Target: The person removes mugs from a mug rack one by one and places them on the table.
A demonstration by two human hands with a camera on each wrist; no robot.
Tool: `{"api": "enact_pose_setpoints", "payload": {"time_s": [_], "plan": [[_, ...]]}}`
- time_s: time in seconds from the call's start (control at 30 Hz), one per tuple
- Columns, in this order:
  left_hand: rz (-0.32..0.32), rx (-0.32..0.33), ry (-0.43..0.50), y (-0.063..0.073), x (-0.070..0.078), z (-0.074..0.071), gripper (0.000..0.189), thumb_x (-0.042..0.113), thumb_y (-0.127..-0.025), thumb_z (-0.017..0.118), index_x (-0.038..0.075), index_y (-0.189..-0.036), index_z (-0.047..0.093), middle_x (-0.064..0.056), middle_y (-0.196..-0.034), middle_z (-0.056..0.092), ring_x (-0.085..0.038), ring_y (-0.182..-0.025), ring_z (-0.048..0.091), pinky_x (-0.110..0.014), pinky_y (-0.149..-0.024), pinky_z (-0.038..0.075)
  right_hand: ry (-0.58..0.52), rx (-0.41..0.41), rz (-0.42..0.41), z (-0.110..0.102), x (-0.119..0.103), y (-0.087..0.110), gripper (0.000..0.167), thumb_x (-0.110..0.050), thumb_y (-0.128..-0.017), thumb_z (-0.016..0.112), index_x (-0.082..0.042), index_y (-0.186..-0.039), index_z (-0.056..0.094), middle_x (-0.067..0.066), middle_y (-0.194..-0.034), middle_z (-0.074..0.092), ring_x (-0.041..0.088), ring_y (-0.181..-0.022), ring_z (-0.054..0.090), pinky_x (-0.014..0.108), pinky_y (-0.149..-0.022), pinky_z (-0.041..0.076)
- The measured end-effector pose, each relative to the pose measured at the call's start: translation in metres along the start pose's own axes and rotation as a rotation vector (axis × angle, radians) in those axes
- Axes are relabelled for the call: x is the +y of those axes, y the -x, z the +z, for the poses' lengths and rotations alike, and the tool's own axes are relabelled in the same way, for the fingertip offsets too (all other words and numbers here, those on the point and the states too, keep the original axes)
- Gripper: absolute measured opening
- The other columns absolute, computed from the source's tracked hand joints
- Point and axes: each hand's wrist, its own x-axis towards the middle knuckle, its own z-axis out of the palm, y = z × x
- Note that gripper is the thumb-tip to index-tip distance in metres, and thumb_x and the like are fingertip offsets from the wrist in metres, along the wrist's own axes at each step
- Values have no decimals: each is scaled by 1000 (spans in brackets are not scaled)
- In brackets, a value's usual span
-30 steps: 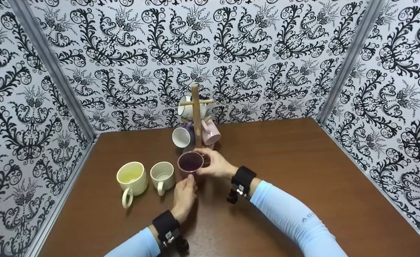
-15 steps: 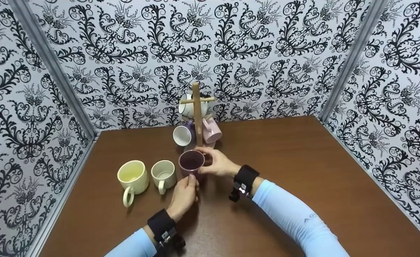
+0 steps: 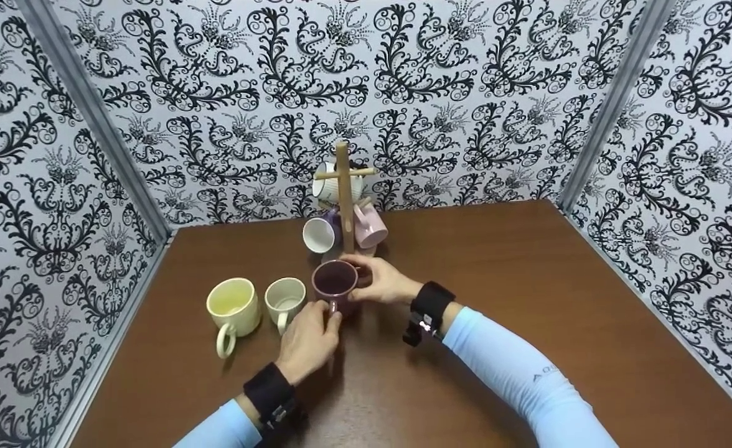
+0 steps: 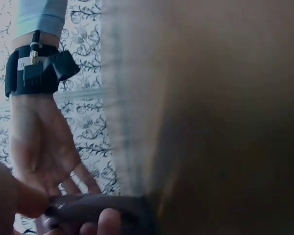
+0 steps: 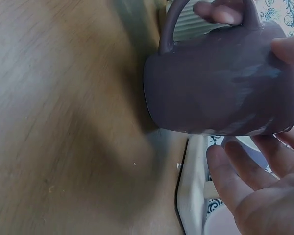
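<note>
A dark purple mug (image 3: 335, 281) stands upright close over the table, its handle toward the person. My right hand (image 3: 380, 281) holds its right side, thumb on the near wall and fingers round the far one. At the handle is my left hand (image 3: 307, 341); in the right wrist view its fingertips (image 5: 223, 13) show through the handle loop of the mug (image 5: 215, 88). Left of it stand a cream ribbed mug (image 3: 286, 295), partly covered by the left hand, and a pale yellow mug (image 3: 242, 321).
Behind the hands rises a wooden mug tree (image 3: 344, 208). On it hang a white ribbed mug (image 3: 348, 188), a purple mug with white inside (image 3: 319, 235) and a pink mug (image 3: 372, 230). Patterned walls (image 3: 428, 93) enclose the brown table (image 3: 497, 249).
My left hand has shifted left and turned at the handle, its fingers now overlapping the cream mug's edge in the head view. The right hand and purple mug have hardly moved.
</note>
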Motion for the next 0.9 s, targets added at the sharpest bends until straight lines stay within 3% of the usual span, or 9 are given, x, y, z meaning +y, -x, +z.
{"api": "enact_pose_setpoints", "payload": {"time_s": [0.3, 0.6, 0.77, 0.9], "plan": [[39, 20, -72, -13, -2, -26, 10, 21, -106, 70, 15, -101, 76, -7, -88, 79, -31, -83, 78, -53, -70, 60, 69, -67, 4, -16, -15, -1, 98, -12, -78, 90, 10, -163, 46, 31, -155, 66, 48, -145, 64, 58, -129, 48], [76, 29, -95, -32, 6, -47, 14, 18, -105, 68, 13, -103, 80, -9, -95, 83, -35, -89, 80, -56, -77, 62, -4, -93, 46, -41, -40, 0, 94, -3, -83, 88, 10, -164, 43, 34, -157, 61, 54, -136, 69, 60, -112, 61], [128, 82, -94, -42, 14, -55, 12, 14, -100, 70, 11, -104, 81, -9, -97, 79, -34, -88, 77, -54, -80, 61, 161, -38, 72, -52, -49, -1, 90, -10, -82, 93, 3, -161, 53, 28, -155, 66, 47, -140, 68, 58, -114, 61], [138, 88, -92, -52, 21, -60, 16, 19, -99, 75, 10, -111, 80, -10, -98, 76, -32, -89, 72, -53, -79, 60, 258, 19, 89, -61, -56, -3, 91, -17, -79, 98, -1, -158, 57, 24, -150, 71, 44, -139, 69, 56, -119, 57]]}}
